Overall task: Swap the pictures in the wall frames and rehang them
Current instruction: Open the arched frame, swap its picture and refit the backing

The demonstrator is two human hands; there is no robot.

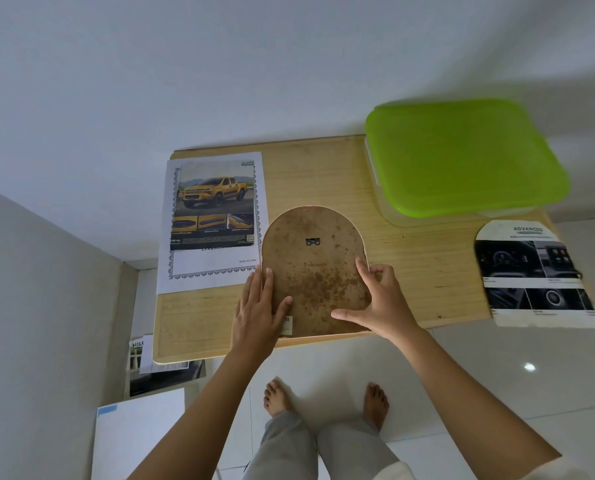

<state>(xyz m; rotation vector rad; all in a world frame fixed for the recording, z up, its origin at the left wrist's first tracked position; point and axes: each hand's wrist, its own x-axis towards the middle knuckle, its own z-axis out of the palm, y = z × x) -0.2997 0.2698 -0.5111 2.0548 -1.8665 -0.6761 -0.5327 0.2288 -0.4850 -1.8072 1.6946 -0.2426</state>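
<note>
An arch-shaped picture frame (315, 268) lies face down on the wooden table (417, 258), its stained brown backing and small metal hanger showing. My left hand (259, 315) rests flat on its lower left edge, fingers straight. My right hand (379, 301) presses on its lower right side, thumb and forefinger spread across the backing, the other fingers bent at the edge. A rectangular print of a yellow pickup truck (214, 220) lies to the left of the frame. An arch-cut print of a car interior (535, 275) lies at the table's right edge, overhanging it.
A clear plastic box with a green lid (462, 157) stands at the table's back right, against the white wall. On the tiled floor to the left lie more prints (161, 368) and a white board (136, 434). My bare feet stand just before the table.
</note>
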